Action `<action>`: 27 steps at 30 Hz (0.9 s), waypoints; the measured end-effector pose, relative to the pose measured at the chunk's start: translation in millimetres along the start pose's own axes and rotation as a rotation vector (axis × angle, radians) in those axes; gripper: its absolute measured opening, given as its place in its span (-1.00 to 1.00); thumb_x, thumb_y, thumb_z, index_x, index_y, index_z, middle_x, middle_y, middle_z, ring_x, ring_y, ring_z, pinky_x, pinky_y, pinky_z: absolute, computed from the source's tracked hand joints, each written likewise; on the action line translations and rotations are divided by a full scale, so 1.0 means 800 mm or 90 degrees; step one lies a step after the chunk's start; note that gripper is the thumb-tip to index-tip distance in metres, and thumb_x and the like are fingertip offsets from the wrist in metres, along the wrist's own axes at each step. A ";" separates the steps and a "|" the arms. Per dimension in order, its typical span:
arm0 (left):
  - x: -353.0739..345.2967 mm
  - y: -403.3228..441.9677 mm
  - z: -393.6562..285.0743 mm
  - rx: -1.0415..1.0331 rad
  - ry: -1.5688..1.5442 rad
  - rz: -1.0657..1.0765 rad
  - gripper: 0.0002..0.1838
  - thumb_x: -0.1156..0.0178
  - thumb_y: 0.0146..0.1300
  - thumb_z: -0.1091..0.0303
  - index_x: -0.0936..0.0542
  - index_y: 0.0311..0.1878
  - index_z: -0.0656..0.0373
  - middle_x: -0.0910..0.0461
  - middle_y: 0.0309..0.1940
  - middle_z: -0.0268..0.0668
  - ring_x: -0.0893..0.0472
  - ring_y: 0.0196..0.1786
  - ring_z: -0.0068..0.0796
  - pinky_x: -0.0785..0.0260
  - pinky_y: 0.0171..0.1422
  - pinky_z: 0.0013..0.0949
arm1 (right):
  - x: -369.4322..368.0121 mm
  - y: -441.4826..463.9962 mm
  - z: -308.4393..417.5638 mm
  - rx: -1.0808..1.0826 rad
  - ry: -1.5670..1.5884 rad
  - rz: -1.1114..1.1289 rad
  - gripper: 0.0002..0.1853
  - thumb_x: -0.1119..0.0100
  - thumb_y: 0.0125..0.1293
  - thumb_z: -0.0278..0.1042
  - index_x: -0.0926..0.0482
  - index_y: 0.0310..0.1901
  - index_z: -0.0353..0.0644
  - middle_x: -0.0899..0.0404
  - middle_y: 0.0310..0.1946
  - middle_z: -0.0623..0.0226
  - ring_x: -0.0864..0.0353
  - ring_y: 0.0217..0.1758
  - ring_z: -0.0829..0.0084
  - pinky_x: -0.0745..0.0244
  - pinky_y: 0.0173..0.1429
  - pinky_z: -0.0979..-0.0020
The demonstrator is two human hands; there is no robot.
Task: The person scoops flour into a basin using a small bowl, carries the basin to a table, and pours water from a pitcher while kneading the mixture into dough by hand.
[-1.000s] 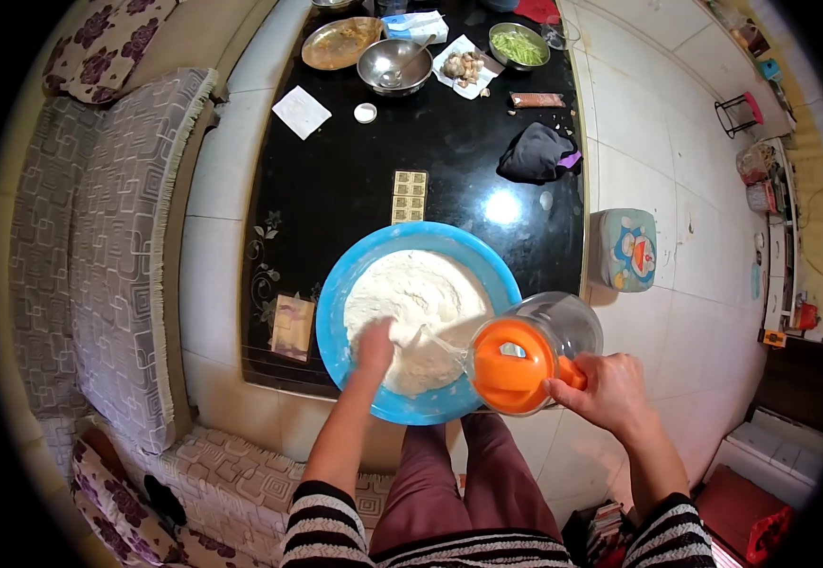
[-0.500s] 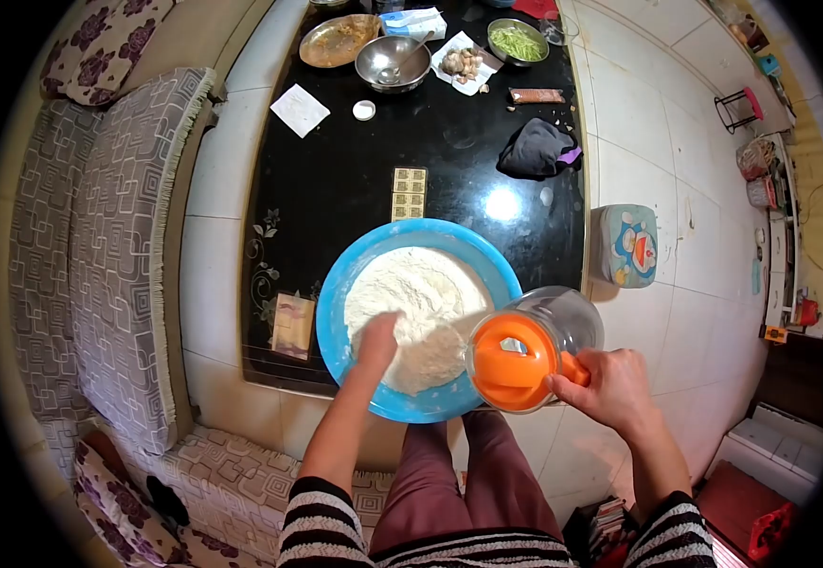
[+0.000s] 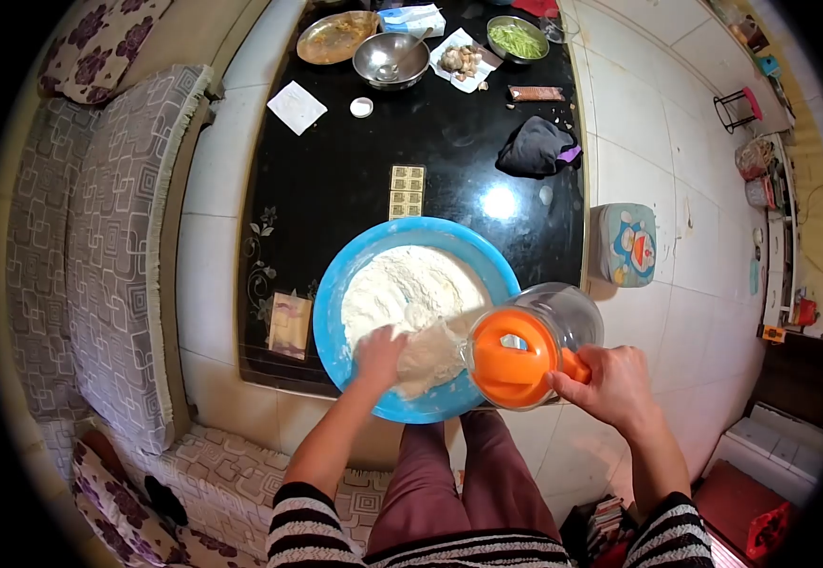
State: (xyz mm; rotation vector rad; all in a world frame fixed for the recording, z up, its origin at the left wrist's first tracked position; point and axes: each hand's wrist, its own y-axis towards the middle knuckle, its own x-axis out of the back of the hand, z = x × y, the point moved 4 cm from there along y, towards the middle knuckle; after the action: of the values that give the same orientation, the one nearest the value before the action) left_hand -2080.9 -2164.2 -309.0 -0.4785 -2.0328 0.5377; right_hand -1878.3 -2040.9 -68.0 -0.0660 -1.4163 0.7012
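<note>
A blue basin holds a heap of white flour. My left hand is down in the flour near the basin's near-left side, its fingers partly buried and blurred. With my right hand I grip the orange handle of a clear jug that has an orange lid. The jug is tilted over the basin's right rim, its spout towards the flour. From the spout, water appears to run into the basin, where the flour looks darker and wet.
The basin stands at the near edge of a black table. Farther back lie a dark cloth, a steel bowl, garlic on paper and a bowl of green shreds. A stool stands right of the table.
My left hand has shifted slightly towards the near side of the basin, and the flour around it is disturbed. The jug stays tilted in about the same place.
</note>
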 end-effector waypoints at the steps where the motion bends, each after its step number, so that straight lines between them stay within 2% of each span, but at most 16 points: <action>1: -0.021 0.010 0.034 0.032 0.009 -0.061 -0.36 -0.27 -0.27 0.34 -0.32 0.01 0.14 -0.25 -0.05 -0.04 -0.26 0.04 -0.08 -0.16 0.08 -0.22 | -0.001 -0.001 -0.001 -0.001 0.002 0.003 -0.60 -0.13 -0.19 0.03 -0.47 -0.71 -0.23 -0.38 -0.85 0.21 -0.44 -0.73 0.22 -0.36 -0.55 0.34; 2: -0.029 0.015 0.054 0.064 0.017 -0.122 -0.34 -0.27 -0.29 0.37 -0.31 0.01 0.16 -0.25 -0.07 -0.04 -0.27 0.03 -0.07 -0.17 0.07 -0.24 | -0.001 -0.001 -0.002 -0.002 0.004 0.004 -0.60 -0.13 -0.19 0.03 -0.47 -0.71 -0.23 -0.38 -0.85 0.21 -0.44 -0.73 0.22 -0.36 -0.55 0.34; 4: 0.003 0.037 0.069 0.184 -0.222 -0.196 -0.37 -0.24 -0.23 0.38 -0.28 0.01 0.23 -0.27 -0.07 -0.01 -0.28 0.03 -0.04 -0.18 0.06 -0.26 | 0.000 -0.002 -0.004 -0.010 0.008 0.009 -0.60 -0.13 -0.19 0.03 -0.47 -0.70 -0.22 -0.39 -0.84 0.22 -0.45 -0.73 0.22 -0.37 -0.55 0.33; 6: 0.011 0.095 0.074 0.277 -0.409 -0.292 -0.41 -0.18 -0.13 0.29 -0.26 0.01 0.30 -0.29 -0.07 0.09 -0.31 0.00 0.02 -0.17 0.07 -0.18 | -0.003 -0.003 -0.007 -0.018 0.011 0.008 -0.60 -0.13 -0.19 0.04 -0.47 -0.69 -0.22 -0.39 -0.84 0.22 -0.45 -0.72 0.22 -0.37 -0.54 0.33; 8: 0.003 0.133 0.046 0.189 -0.392 -0.367 -0.33 -0.17 -0.09 0.18 -0.21 0.07 0.32 -0.27 -0.01 0.13 -0.23 0.10 0.02 -0.09 0.15 -0.19 | -0.004 -0.003 -0.008 -0.023 0.013 0.003 -0.60 -0.13 -0.18 0.04 -0.48 -0.68 -0.22 -0.39 -0.84 0.22 -0.45 -0.72 0.22 -0.37 -0.54 0.33; 10: 0.007 0.141 -0.005 0.153 -0.349 -0.197 -0.25 -0.19 -0.13 0.08 -0.18 0.12 0.24 -0.23 0.03 0.10 -0.18 0.14 0.00 -0.03 0.20 -0.20 | -0.003 -0.003 -0.007 -0.032 0.012 0.006 -0.60 -0.13 -0.18 0.05 -0.48 -0.67 -0.22 -0.39 -0.84 0.22 -0.45 -0.71 0.22 -0.36 -0.54 0.34; 14: -0.017 0.079 -0.064 -0.109 -0.017 0.023 -0.31 -0.22 -0.22 0.01 -0.29 0.06 0.01 -0.25 0.05 -0.08 -0.20 0.14 -0.12 -0.05 0.19 -0.18 | -0.001 0.000 -0.004 -0.038 0.023 0.023 -0.59 -0.13 -0.18 0.05 -0.48 -0.67 -0.22 -0.39 -0.84 0.22 -0.46 -0.70 0.22 -0.36 -0.53 0.35; 16: -0.018 0.033 -0.062 -0.252 0.128 0.022 -0.52 -0.15 -0.11 0.13 -0.41 -0.06 0.09 -0.30 0.00 -0.11 -0.29 0.05 -0.22 -0.10 0.12 -0.24 | 0.000 0.000 -0.005 -0.028 0.012 0.018 -0.59 -0.13 -0.18 0.05 -0.48 -0.67 -0.21 -0.39 -0.84 0.22 -0.45 -0.71 0.22 -0.36 -0.54 0.35; 17: -0.022 0.030 -0.049 -0.251 0.129 0.024 -0.52 -0.15 -0.11 0.13 -0.41 -0.06 0.09 -0.30 0.00 -0.11 -0.29 0.05 -0.22 -0.10 0.12 -0.24 | -0.001 0.001 -0.006 -0.028 0.014 0.019 -0.59 -0.13 -0.18 0.05 -0.48 -0.67 -0.21 -0.39 -0.84 0.22 -0.45 -0.71 0.22 -0.36 -0.54 0.35; 19: -0.014 0.028 -0.011 -0.047 0.059 0.001 -0.61 -0.12 -0.09 0.31 -0.44 -0.09 0.05 -0.29 0.02 -0.14 -0.27 0.06 -0.23 -0.11 0.11 -0.24 | 0.000 0.001 -0.007 -0.023 0.007 0.009 -0.59 -0.13 -0.18 0.05 -0.48 -0.68 -0.21 -0.38 -0.85 0.23 -0.45 -0.71 0.23 -0.36 -0.54 0.34; 20: 0.007 0.020 0.001 -0.097 0.153 -0.075 -0.61 -0.09 -0.09 0.45 -0.45 -0.09 0.01 -0.28 0.03 -0.13 -0.28 0.05 -0.20 -0.12 0.09 -0.22 | 0.000 0.002 -0.007 -0.024 0.007 0.009 -0.59 -0.13 -0.18 0.05 -0.48 -0.68 -0.21 -0.38 -0.85 0.23 -0.45 -0.71 0.23 -0.36 -0.54 0.34; 21: 0.006 0.038 0.033 0.026 0.120 -0.113 -0.57 -0.11 -0.12 0.47 -0.44 -0.07 -0.02 -0.26 0.04 -0.12 -0.27 0.05 -0.17 -0.13 0.09 -0.19 | 0.001 0.002 -0.007 -0.022 0.011 0.001 -0.59 -0.14 -0.19 0.05 -0.47 -0.69 -0.21 -0.38 -0.85 0.23 -0.45 -0.72 0.23 -0.36 -0.54 0.34; 22: 0.020 0.041 0.049 0.069 0.126 -0.229 -0.62 -0.09 0.00 0.26 -0.40 -0.04 -0.02 -0.29 -0.02 -0.11 -0.31 0.00 -0.15 -0.16 0.06 -0.19 | 0.002 0.002 -0.007 -0.020 0.014 -0.007 -0.60 -0.14 -0.19 0.05 -0.47 -0.69 -0.21 -0.38 -0.85 0.24 -0.45 -0.72 0.23 -0.36 -0.54 0.34; 25: 0.015 0.066 0.055 0.209 -0.134 -0.266 -0.45 -0.15 -0.05 0.19 -0.30 0.06 0.09 -0.25 0.01 0.04 -0.28 0.04 -0.03 -0.12 0.11 -0.16 | 0.001 0.003 -0.007 -0.020 0.008 -0.007 -0.60 -0.14 -0.19 0.04 -0.46 -0.70 -0.21 -0.38 -0.85 0.24 -0.45 -0.72 0.24 -0.36 -0.55 0.35; 26: -0.003 0.080 0.049 0.226 -0.180 -0.272 -0.41 -0.16 -0.05 0.16 -0.27 0.08 0.13 -0.23 0.03 0.08 -0.25 0.06 0.01 -0.10 0.14 -0.16 | 0.001 0.003 -0.006 -0.019 0.007 -0.006 -0.60 -0.14 -0.19 0.04 -0.46 -0.70 -0.21 -0.38 -0.85 0.24 -0.45 -0.72 0.24 -0.36 -0.55 0.35; 27: 0.003 0.071 0.017 0.213 -0.223 -0.150 -0.32 -0.20 -0.11 0.10 -0.25 0.08 0.21 -0.17 0.08 0.09 -0.20 0.12 0.03 -0.08 0.16 -0.15 | 0.001 0.003 -0.006 -0.021 0.009 -0.007 -0.60 -0.14 -0.19 0.04 -0.46 -0.70 -0.21 -0.38 -0.85 0.24 -0.45 -0.72 0.24 -0.36 -0.55 0.35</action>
State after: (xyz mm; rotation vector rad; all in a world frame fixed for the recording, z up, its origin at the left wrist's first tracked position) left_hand -2087.6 -2118.6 -344.9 0.0626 -2.2287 0.8415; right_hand -1875.0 -2036.9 -69.2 -0.0887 -1.4136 0.6669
